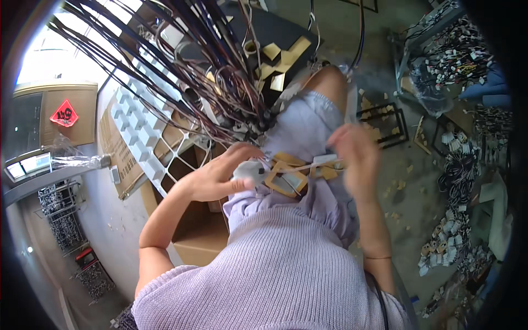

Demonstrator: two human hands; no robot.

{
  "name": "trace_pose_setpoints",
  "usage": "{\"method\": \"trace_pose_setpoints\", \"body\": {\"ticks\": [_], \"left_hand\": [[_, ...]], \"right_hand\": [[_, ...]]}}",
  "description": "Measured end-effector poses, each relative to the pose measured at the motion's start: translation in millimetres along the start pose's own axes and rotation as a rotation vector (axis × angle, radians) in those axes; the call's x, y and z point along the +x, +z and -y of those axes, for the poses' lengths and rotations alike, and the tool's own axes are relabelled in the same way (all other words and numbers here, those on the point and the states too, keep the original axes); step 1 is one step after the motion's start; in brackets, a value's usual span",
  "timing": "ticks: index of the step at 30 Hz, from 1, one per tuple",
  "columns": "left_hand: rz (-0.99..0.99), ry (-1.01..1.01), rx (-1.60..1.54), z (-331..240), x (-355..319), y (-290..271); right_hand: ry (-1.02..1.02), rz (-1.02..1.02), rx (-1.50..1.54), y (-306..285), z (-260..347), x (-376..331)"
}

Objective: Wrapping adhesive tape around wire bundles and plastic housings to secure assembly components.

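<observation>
The work looks partway, though no finished piece can be told for sure. From the left: many cables (pixel 181 71) fan down beside the lap. The left hand (pixel 217 176) has its fingers half curled around a whitish lump (pixel 251 171) above the lap; blur hides whether they grip it. Yellow pieces (pixel 285 179) lie on the lap, apparently to be dealt with. Just right of them is a white block (pixel 324 159) on a pale lead, near the right hand (pixel 355 157), whose blurred fingers seem bent; I cannot tell if they hold anything.

Containers: a rack (pixel 58 203) at far left is packed with small parts. The pockets of a grey tray (pixel 135 124) show no clear contents. A cardboard box (pixel 201 250) below the left forearm is mostly hidden inside. At right, a rack (pixel 407 55) stands by heaped cables with white ends (pixel 462 58).
</observation>
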State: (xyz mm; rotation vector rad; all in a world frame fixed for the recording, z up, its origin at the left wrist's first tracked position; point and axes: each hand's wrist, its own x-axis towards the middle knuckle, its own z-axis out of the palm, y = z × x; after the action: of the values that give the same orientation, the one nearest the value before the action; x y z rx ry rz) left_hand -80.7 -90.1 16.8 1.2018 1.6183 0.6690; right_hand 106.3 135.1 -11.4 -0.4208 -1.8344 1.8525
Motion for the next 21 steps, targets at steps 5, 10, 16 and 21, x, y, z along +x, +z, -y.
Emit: {"method": "trace_pose_setpoints", "body": {"ticks": [5,10,16,21], "left_hand": [[-0.414,0.342,-0.564,-55.1,49.0,13.0],[-0.624,0.163,-0.607,-58.8,25.1,14.2],[-0.908,0.759,-0.573,-81.5,-55.1,-22.5],[-1.936,-0.285,1.528,-54.4,-104.8,-66.6]], "right_hand": [[-0.606,0.669,-0.359,72.2,25.2,-27.0],[-0.503,0.356,-0.044,36.9,32.1,26.0],[-0.496,-0.26,-0.768,-12.9,-90.2,176.6],[-0.093,-0.255,-0.134,-23.7,-51.1,166.2]]}}
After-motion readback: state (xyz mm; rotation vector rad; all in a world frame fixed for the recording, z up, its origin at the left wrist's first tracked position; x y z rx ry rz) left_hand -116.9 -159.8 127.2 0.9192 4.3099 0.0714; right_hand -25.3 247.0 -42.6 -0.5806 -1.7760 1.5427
